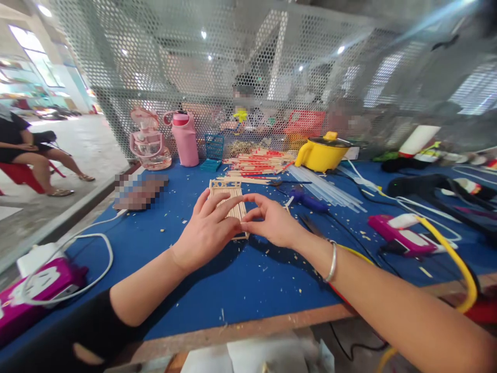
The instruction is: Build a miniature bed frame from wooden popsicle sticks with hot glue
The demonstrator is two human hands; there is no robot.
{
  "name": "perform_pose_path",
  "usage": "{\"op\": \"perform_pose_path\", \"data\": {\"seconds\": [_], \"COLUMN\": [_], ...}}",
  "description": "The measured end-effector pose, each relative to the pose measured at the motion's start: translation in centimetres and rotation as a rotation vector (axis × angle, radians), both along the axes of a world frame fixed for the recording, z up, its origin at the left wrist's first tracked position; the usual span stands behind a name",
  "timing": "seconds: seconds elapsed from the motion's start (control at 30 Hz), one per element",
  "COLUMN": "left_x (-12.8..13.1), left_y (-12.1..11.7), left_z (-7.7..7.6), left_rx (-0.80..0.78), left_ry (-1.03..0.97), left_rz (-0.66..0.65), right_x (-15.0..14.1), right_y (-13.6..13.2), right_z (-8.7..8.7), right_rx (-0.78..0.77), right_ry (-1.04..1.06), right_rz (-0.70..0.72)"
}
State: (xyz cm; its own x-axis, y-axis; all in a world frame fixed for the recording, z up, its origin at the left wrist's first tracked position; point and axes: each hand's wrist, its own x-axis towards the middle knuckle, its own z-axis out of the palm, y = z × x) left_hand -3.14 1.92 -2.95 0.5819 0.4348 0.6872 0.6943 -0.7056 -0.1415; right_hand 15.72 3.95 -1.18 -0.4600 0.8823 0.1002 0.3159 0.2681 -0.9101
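A small model of pale wooden sticks [239,208] lies on the blue tabletop in front of me, with a slatted middle and a low railing at its far end. My left hand [207,223] lies over its left and near part, holding it with fingers across the top and thumb toward the right edge. At the right edge, my right hand [272,220] grips the model with thumb and fingertips bent in. Any small piece between those fingertips is hidden. A purple-blue glue gun [310,200] lies to the right, beyond my right hand.
Loose red-marked sticks [258,163] are piled behind the model. Translucent glue sticks [330,189] and a yellow electric pot [324,154] stand or lie back right. Pink bottles [185,140] line the mesh screen [163,62]. Magenta power strips [404,235] and cables flank both sides; people sit beyond.
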Motion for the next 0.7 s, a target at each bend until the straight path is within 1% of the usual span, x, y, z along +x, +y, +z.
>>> {"op": "perform_pose_path", "data": {"seconds": [0.07, 0.13, 0.17, 0.23, 0.27, 0.33, 0.37, 0.43, 0.5, 0.57, 0.63, 0.7], "left_x": [0.1, -0.1, -0.3, -1.0, -1.4, -2.3, -2.7, -3.2, -3.3, -3.2, -3.0, -3.0], "left_y": [-0.2, -0.3, -0.4, -0.3, -0.1, 0.3, 0.5, 0.9, 1.2, 1.2, 1.2, 1.2], "left_z": [0.2, 0.6, 0.8, 1.3, 1.5, 1.7, 1.8, 1.6, 1.4, 1.1, 0.9, 0.8], "left_rx": [-0.007, -0.018, -0.020, -0.023, -0.023, -0.032, -0.045, -0.070, -0.093, -0.103, -0.101, -0.096], "left_ry": [-0.001, -0.045, -0.091, -0.208, -0.268, -0.361, -0.389, -0.418, -0.417, -0.404, -0.388, -0.382], "left_rz": [-0.004, -0.005, -0.002, 0.017, 0.035, 0.088, 0.117, 0.157, 0.161, 0.139, 0.115, 0.099], "right_x": [0.3, 1.7, 2.8, 6.0, 7.9, 11.4, 12.8, 14.6, 15.1, 14.7, 14.1, 13.7], "right_y": [-0.2, -1.0, -1.7, -3.5, -4.7, -7.0, -8.1, -9.8, -10.7, -10.7, -10.1, -9.3], "right_z": [1.0, 2.4, 3.0, 3.5, 3.2, 1.8, 0.8, -1.3, -2.9, -3.6, -3.4, -2.5], "right_rx": [0.130, 0.314, 0.396, 0.485, 0.501, 0.464, 0.459, 0.510, 0.564, 0.578, 0.552, 0.496], "right_ry": [-0.053, -0.200, -0.323, -0.616, -0.746, -0.930, -0.964, -0.975, -0.950, -0.915, -0.895, -0.909], "right_rz": [-0.011, -0.090, -0.156, -0.207, -0.232, -0.271, -0.297, -0.374, -0.490, -0.563, -0.587, -0.583]}}
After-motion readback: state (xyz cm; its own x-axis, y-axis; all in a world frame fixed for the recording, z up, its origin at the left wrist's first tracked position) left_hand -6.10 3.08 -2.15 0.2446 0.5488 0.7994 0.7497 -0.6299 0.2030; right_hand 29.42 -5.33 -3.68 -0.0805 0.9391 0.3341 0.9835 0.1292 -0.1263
